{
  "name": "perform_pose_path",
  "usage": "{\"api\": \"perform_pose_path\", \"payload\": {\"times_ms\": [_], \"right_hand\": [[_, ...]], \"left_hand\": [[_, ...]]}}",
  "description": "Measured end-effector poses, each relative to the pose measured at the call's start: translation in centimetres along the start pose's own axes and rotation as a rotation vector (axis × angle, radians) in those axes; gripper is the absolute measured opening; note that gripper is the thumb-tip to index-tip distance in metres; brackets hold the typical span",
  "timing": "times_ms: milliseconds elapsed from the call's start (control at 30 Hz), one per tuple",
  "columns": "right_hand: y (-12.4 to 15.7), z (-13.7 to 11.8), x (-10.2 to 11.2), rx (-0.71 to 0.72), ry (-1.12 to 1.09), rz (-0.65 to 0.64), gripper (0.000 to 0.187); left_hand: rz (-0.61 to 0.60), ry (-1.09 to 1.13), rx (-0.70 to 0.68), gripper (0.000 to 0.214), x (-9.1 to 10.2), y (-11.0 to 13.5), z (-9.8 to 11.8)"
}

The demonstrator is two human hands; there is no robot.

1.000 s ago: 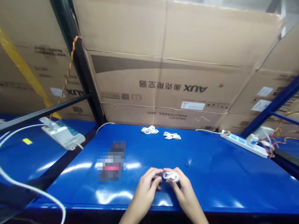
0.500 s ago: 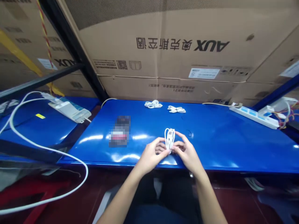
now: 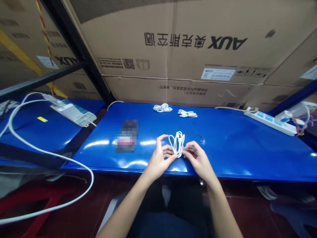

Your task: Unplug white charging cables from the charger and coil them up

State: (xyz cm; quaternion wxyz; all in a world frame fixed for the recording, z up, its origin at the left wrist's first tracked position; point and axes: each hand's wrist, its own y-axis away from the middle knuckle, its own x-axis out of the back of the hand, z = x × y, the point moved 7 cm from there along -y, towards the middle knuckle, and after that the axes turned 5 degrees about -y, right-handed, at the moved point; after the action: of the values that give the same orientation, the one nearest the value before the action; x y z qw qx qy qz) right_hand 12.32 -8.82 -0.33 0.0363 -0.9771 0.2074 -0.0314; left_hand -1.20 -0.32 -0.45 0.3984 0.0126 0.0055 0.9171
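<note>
Upright between my two hands is a coiled white cable (image 3: 177, 143), its loops fanned apart at the top. My left hand (image 3: 160, 158) grips its lower left side with the thumb, while the index finger stretches up beside the left loop. At the lower right of the coil, my right hand (image 3: 196, 156) pinches it between thumb and fingers. Farther back on the blue table (image 3: 230, 145) lie two more white cables, one tied bundle (image 3: 162, 108) left of the other bundle (image 3: 187, 113). A thin black tie (image 3: 200, 138) lies just beyond my right hand.
A pixelated dark object (image 3: 126, 136) lies left of my hands. Power strips stand at the right (image 3: 269, 121) and the left (image 3: 71, 114). Large cardboard boxes (image 3: 183, 62) rise behind the table. A thick white cord (image 3: 61, 162) hangs at the left.
The cable's loops have spread apart at the top, the left one leaning left. My left index finger has stretched out, and my right fingers have moved lower on the coil. The view has shifted slightly.
</note>
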Motion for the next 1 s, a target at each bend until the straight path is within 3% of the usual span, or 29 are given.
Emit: {"api": "perform_pose_path", "payload": {"times_ms": [133, 333, 500, 667, 800, 1000], "right_hand": [[0.1, -0.4, -0.1, 0.028, 0.053, -0.019, 0.014], [0.3, -0.3, -0.5, 0.05, 0.086, -0.049, 0.017], [0.0, 0.1, -0.6, 0.032, 0.086, -0.039, 0.031], [-0.1, 0.5, -0.1, 0.027, 0.125, 0.071, 0.036], [0.0, 0.1, 0.0, 0.064, 0.198, 0.112, 0.028], [0.0, -0.8, -0.7, 0.118, 0.275, 0.062, 0.017]], "left_hand": [[-0.003, -0.008, -0.017, 0.063, 0.1, -0.2, 0.0], [-0.031, -0.012, -0.009, 0.032, 0.2, -0.5, 0.1], [0.047, -0.066, -0.024, 0.043, 0.3, -0.4, -0.1], [0.193, -0.155, -0.044, 0.051, 0.9, -0.2, -0.6], [0.171, -0.174, -0.06, 0.052, 0.8, 0.0, -0.4], [0.126, -0.184, -0.056, 0.06, 0.7, 0.2, 0.5]]}}
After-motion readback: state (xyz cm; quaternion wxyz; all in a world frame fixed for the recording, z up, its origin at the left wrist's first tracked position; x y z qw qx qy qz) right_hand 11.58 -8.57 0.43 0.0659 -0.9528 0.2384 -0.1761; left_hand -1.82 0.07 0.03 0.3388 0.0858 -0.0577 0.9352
